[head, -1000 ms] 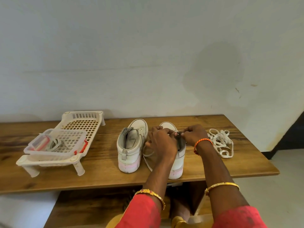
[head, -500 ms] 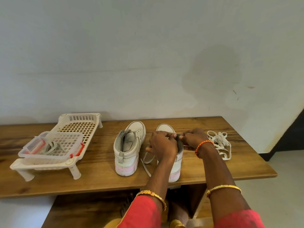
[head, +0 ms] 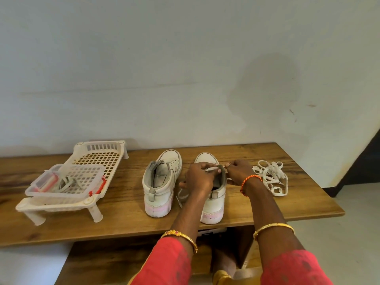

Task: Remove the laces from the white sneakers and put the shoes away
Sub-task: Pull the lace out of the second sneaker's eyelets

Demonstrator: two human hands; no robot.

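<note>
My left hand point(head: 198, 176) and right hand point(head: 239, 171) both pinch the lace point(head: 211, 168) over the right sneaker point(head: 213, 194), mid-table point(head: 298, 206); a loose lace point(head: 271, 179) lies beside it.

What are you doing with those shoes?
A person is taking the lace out of the right sneaker on the wooden table. The left hand and right hand both pinch the lace over the shoe's opening. The left sneaker beside it shows no lace, and a loose lace lies in a pile to the right. A white rack stands at the left.
</note>
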